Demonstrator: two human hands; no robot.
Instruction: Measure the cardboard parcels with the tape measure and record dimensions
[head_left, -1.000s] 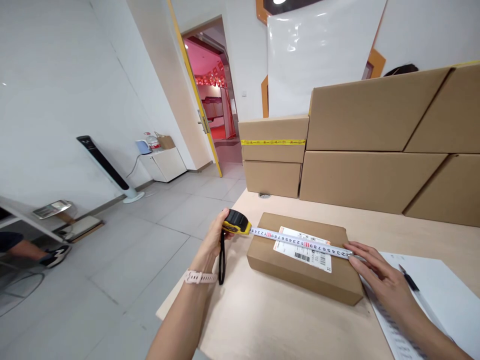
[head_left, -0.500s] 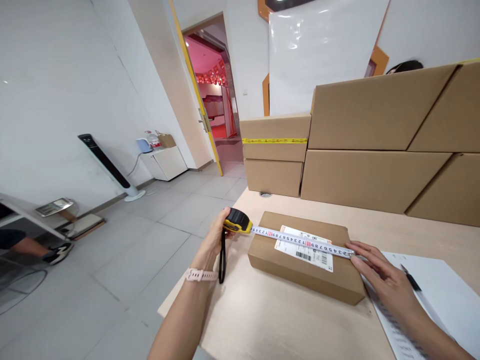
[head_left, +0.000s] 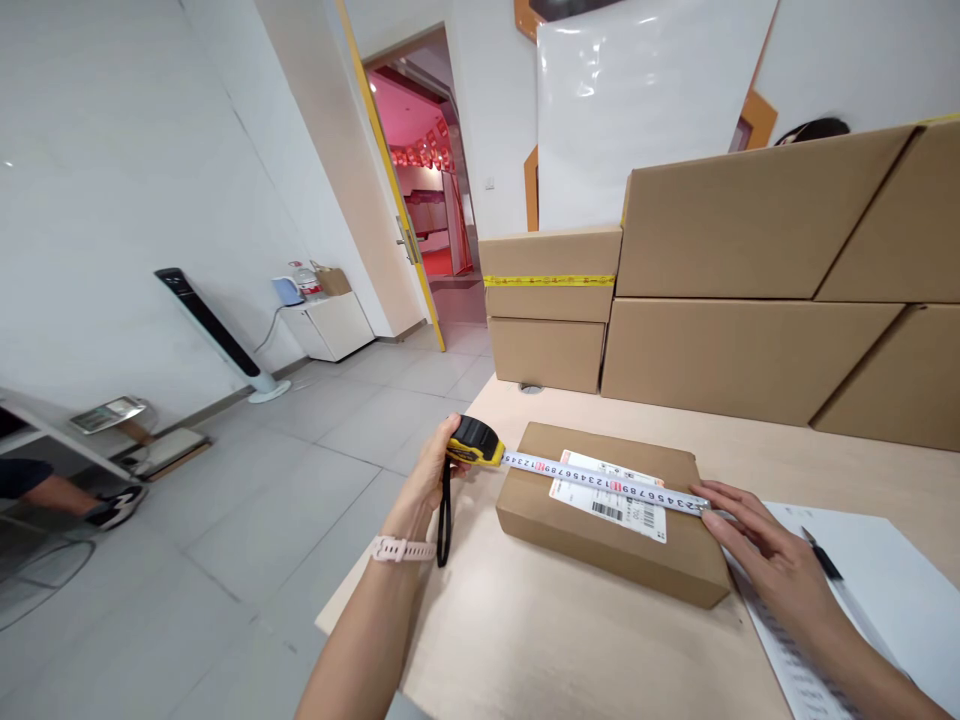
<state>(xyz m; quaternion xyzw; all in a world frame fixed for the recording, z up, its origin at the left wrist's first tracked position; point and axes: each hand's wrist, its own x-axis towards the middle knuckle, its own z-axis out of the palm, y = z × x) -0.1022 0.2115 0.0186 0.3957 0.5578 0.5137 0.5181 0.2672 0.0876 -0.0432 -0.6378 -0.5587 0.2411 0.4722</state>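
Note:
A flat brown parcel (head_left: pixel 600 540) with a white shipping label (head_left: pixel 609 496) lies on the pale wooden table (head_left: pixel 540 640). My left hand (head_left: pixel 431 478) grips a yellow and black tape measure case (head_left: pixel 474 442) at the parcel's left end. Its white blade (head_left: pixel 600 482) stretches across the top of the parcel. My right hand (head_left: pixel 765 548) pins the blade's tip with its fingertips at the parcel's right edge, fingers stretched out flat.
Large cardboard boxes (head_left: pixel 750 280) are stacked along the table's back, one bound with yellow tape (head_left: pixel 547 282). A white sheet (head_left: pixel 877 590) with a black pen (head_left: pixel 819 555) lies at my right. A tower fan (head_left: pixel 217 335), a white cabinet (head_left: pixel 330 325) and someone's foot (head_left: pixel 112 508) are on the left.
The view shifted slightly. Both hands keep the tape stretched over the parcel as before.

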